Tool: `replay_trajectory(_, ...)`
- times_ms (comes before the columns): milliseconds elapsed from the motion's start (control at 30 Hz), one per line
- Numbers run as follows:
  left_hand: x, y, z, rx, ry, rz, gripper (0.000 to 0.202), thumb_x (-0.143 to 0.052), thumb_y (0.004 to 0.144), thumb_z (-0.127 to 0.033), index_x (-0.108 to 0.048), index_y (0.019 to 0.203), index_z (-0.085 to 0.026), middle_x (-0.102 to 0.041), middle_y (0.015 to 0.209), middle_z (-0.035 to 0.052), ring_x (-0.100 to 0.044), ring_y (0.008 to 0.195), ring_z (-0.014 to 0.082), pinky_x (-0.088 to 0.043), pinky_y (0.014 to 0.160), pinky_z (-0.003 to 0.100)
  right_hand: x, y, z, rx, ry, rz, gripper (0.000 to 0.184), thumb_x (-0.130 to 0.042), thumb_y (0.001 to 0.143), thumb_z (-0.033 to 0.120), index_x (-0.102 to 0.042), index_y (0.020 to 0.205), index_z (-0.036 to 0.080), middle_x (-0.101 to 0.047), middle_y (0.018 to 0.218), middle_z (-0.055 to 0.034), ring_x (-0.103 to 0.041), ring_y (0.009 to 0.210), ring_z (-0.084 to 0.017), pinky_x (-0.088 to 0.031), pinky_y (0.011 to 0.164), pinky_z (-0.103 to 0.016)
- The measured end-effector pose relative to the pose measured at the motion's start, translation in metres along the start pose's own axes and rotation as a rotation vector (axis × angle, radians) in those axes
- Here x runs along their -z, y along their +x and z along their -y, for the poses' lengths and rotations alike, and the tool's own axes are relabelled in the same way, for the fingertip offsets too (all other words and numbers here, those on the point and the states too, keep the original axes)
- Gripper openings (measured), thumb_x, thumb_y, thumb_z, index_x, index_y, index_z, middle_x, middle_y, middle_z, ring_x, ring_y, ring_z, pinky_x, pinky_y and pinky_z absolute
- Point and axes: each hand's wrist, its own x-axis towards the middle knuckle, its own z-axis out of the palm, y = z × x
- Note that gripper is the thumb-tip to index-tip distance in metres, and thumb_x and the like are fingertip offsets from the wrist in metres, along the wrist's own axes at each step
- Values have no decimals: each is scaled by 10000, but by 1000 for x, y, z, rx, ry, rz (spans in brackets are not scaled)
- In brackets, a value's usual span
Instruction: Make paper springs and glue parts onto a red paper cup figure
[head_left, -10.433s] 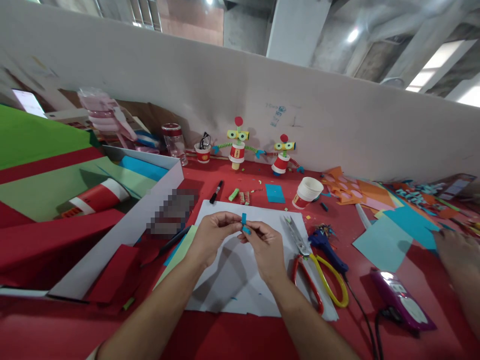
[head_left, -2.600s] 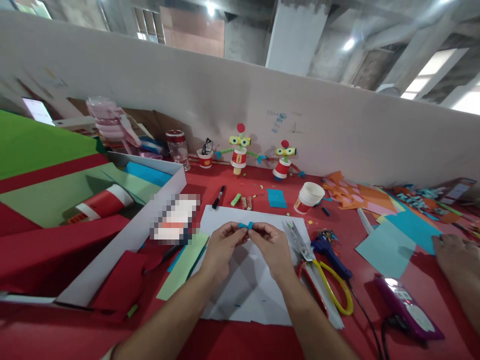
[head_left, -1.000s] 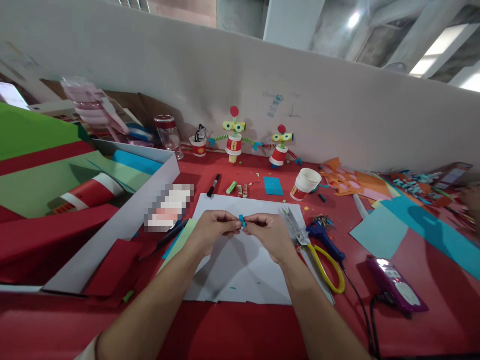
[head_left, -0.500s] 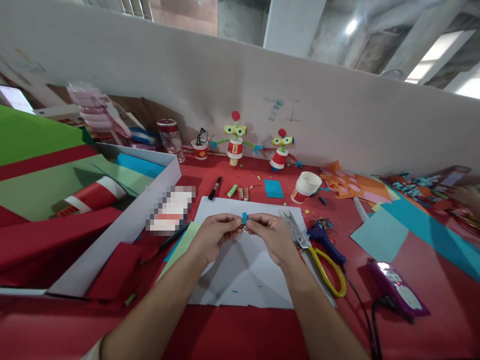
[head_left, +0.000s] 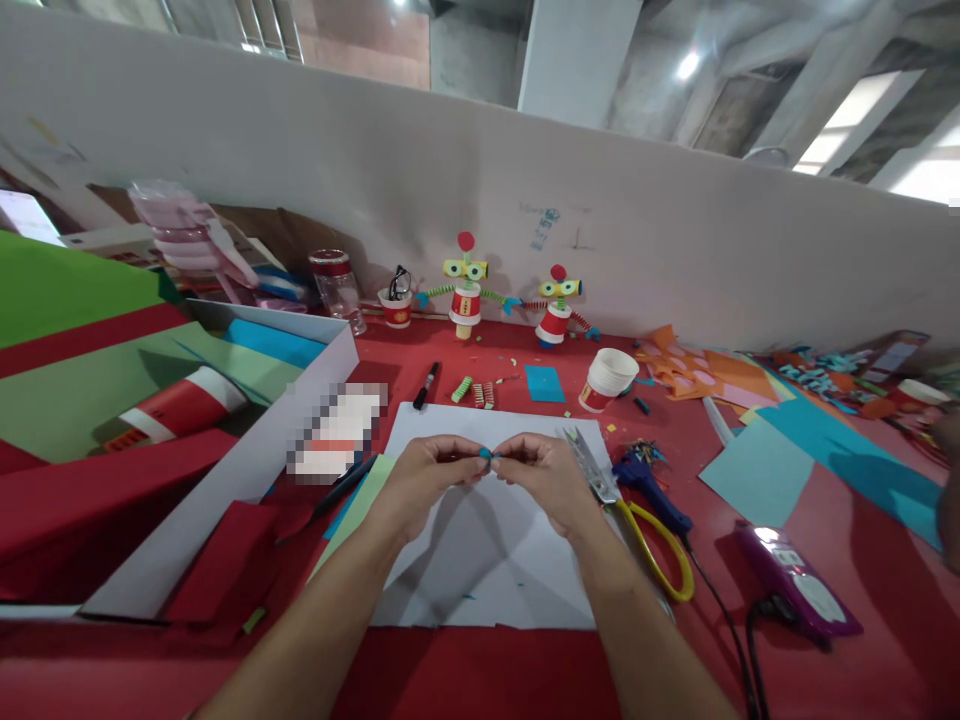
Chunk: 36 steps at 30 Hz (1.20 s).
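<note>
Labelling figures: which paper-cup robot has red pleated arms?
The right paper-cup robot, nearer the stacked paper cups; the left paper-cup robot has green arms.

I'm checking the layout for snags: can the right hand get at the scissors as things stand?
Probably yes: the scissors lie beside the right hand, their yellow handle uncovered, though that hand is pinching a small blue piece with the left hand.

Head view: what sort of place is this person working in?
Probably a craft workspace: paper-cup figures stand by the wall, scissors lie beside the right hand, and orange paper is spread at the back of the red table. Whether it's a classroom or workshop, I can't tell.
</note>
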Motion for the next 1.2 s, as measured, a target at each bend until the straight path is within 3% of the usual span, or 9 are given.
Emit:
replay_trajectory(300,-6,-1,4,4,-89,-77,170,-782,553,-199,-703,697,-154,-660,616,-2,-576,610,101,-435,650,232,-4,0,-2,-20,117,-28,121,-733,588,250,-695,666,166,-615,570,18,-516,572,-104,-406,581,-250)
replay_trajectory(567,-14,0,11,-98,-302,-220,179,-787,550,-184,-671,684,-158,-650,665,-23,-594,650,95,-469,714,234,-21,-3,-9,90,223,-103,174,-710,645,278,-696,792,186,-688,745,-16,-589,711,-145,-467,703,-282)
replay_trajectory(667,-14,0,11,-96,-315,-189,174,-788,561,-165,-671,689,-155,-660,674,-17,-612,659,101,-488,725,234,-21,-3,-10,85,192,-130,162,-694,660,277,-712,792,185,-695,728,-19,-586,690,-143,-471,680,-279)
replay_trajectory(767,-10,1,7,-4,-361,-117,206,-794,553,-109,-678,720,-146,-691,717,11,-644,700,116,-515,743,234,-15,-2,-7,87,159,-145,115,-701,640,265,-707,730,192,-678,656,-5,-558,626,-129,-460,632,-267)
replay_trajectory(967,0,5,5,208,-384,-33,165,-790,587,-67,-662,671,-131,-670,634,14,-639,585,89,-531,605,167,-2,-2,4,-15,138,9,130,-770,545,257,-692,617,182,-649,572,11,-527,551,-106,-432,558,-244)
replay_trajectory(1200,4,7,8,149,-316,-3,259,-854,490,-130,-668,670,-145,-659,636,-10,-636,589,85,-528,605,171,1,-3,3,40,50,65,154,-756,609,305,-746,712,192,-674,635,-7,-549,601,-121,-454,596,-259)
